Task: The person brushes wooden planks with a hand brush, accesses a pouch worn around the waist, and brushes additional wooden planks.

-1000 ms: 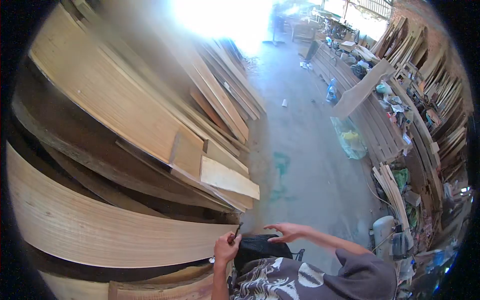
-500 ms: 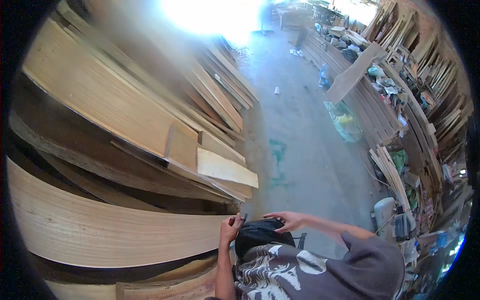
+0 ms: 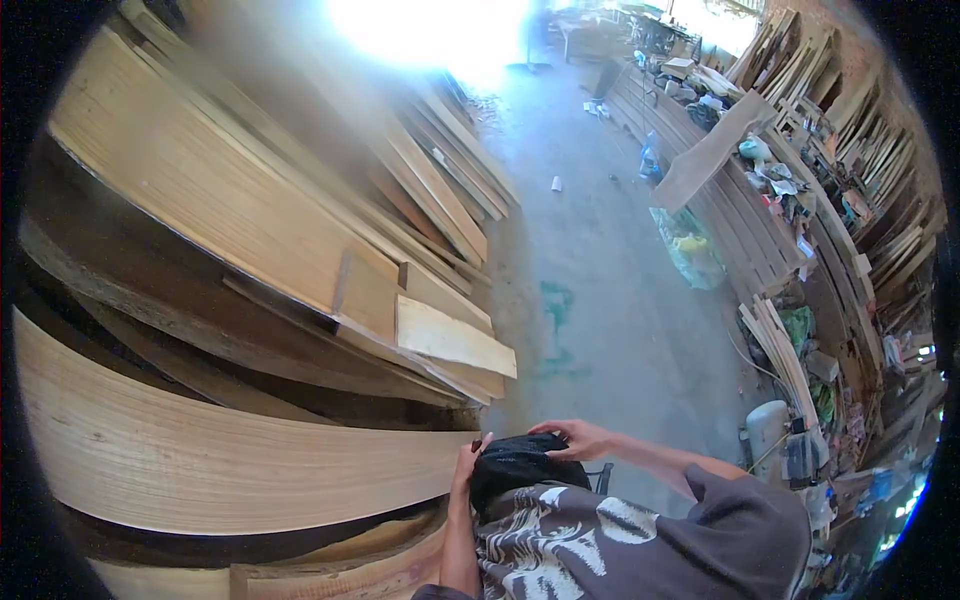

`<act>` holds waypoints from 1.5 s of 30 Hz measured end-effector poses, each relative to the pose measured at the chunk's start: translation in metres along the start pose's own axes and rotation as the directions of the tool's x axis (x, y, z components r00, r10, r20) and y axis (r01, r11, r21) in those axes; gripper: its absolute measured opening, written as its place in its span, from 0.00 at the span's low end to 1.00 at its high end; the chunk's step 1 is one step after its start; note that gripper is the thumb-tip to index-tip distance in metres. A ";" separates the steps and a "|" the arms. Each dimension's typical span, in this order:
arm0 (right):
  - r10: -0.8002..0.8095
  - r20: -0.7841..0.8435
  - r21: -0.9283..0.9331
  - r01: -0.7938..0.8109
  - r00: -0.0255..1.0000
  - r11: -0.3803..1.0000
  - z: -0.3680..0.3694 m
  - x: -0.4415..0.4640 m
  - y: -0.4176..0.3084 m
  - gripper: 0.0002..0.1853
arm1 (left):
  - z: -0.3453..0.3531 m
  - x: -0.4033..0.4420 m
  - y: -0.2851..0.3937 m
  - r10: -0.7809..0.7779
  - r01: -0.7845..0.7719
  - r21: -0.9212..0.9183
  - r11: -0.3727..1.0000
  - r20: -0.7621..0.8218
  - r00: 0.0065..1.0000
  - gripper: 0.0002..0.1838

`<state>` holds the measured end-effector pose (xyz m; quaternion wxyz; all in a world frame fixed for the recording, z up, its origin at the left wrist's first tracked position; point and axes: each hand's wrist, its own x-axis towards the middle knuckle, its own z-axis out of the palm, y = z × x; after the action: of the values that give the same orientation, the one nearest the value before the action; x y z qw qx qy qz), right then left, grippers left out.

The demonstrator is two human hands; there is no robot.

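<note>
A black bag-like bundle of soft fabric (image 3: 515,468) sits against the front of my patterned dark shirt (image 3: 640,535). My left hand (image 3: 466,465) is at the bundle's left edge, fingers closed; what lies between them is hidden. Over the upper right side of the bundle, my right hand (image 3: 577,438) curls its fingers onto the fabric. Beside my left hand is the end of a wide pale plank (image 3: 250,475).
Stacked boards (image 3: 220,190) fill the left side, with a short pale offcut (image 3: 455,337) on top. A grey floor aisle (image 3: 600,330) runs ahead. On the right are a long wooden stack (image 3: 715,185), a clear plastic bag (image 3: 690,250) and a pale tank (image 3: 767,435).
My left hand has turned and moved closer against the bundle; the small dark piece at its fingers no longer shows. My right hand has shifted slightly, its fingers more bent onto the fabric.
</note>
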<state>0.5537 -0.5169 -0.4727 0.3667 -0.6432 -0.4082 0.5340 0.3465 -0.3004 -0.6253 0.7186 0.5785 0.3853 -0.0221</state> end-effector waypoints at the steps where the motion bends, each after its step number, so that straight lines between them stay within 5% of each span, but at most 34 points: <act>1: 0.011 -0.013 -0.011 -0.011 1.000 1.000 0.000 0.002 0.002 0.36 | 0.000 0.001 0.001 0.004 -0.004 -0.009 1.000 -0.010 1.000 0.29; 4: 0.170 -0.041 -0.197 -0.175 0.985 0.965 0.001 0.011 -0.009 0.35 | 0.004 0.004 -0.009 0.010 -0.010 -0.035 0.999 -0.019 1.000 0.26; 16: -0.032 0.084 -0.318 0.057 0.996 0.946 -0.010 0.029 0.004 0.35 | 0.002 -0.008 0.000 0.003 -0.005 -0.035 0.999 -0.069 0.998 0.28; 19: 0.153 -0.018 -0.419 -0.146 0.988 0.896 -0.008 0.018 -0.010 0.33 | 0.006 -0.017 0.003 0.091 -0.095 -0.038 0.995 -0.102 0.991 0.30; 21: 0.253 -0.036 -0.334 -0.250 0.967 0.909 -0.001 0.010 -0.017 0.33 | 0.005 -0.013 -0.010 0.121 -0.147 -0.230 0.962 -0.121 0.985 0.31; 23: 0.210 -0.081 -0.304 -0.224 0.974 0.926 0.006 0.011 0.000 0.34 | 0.007 -0.016 -0.011 0.092 -0.123 -0.212 0.969 -0.153 0.984 0.32; 26: 0.106 -0.099 -0.147 -0.120 0.989 0.982 0.013 0.003 0.014 0.37 | 0.005 -0.024 0.012 0.106 -0.078 0.126 0.989 -0.236 0.966 0.33; 28: 0.042 -0.104 -0.016 -0.044 0.994 0.999 0.016 -0.007 0.021 0.38 | 0.008 -0.024 0.003 0.114 -0.101 0.064 0.993 -0.272 0.955 0.32; 29: -0.027 -0.129 -0.106 0.013 0.991 0.994 0.019 -0.011 0.023 0.40 | 0.010 -0.022 -0.001 0.126 -0.120 0.036 0.992 -0.291 0.948 0.32; 35: 0.152 -0.079 0.107 -0.143 0.985 0.984 0.027 -0.005 0.030 0.38 | 0.013 -0.048 0.044 0.321 -0.262 0.240 0.935 -0.258 0.911 0.32; 38: 0.062 -0.137 0.222 -0.031 0.989 0.975 0.023 -0.013 0.015 0.38 | 0.019 -0.059 0.069 0.340 -0.289 0.206 0.935 -0.285 0.896 0.31; 42: -0.066 -0.229 0.123 0.096 0.971 0.988 0.024 -0.023 -0.015 0.40 | 0.023 -0.073 0.089 0.266 -0.262 0.059 0.963 -0.333 0.905 0.31; 45: -0.116 -0.284 -0.020 0.115 0.952 0.993 0.025 -0.028 -0.042 0.41 | 0.019 -0.079 0.097 0.348 -0.286 0.212 0.934 -0.376 0.859 0.30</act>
<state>0.5211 -0.5248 -0.4276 0.4511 -0.6889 -0.3892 0.4128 0.3475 -0.3173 -0.4995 0.5711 0.6777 0.4229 0.1891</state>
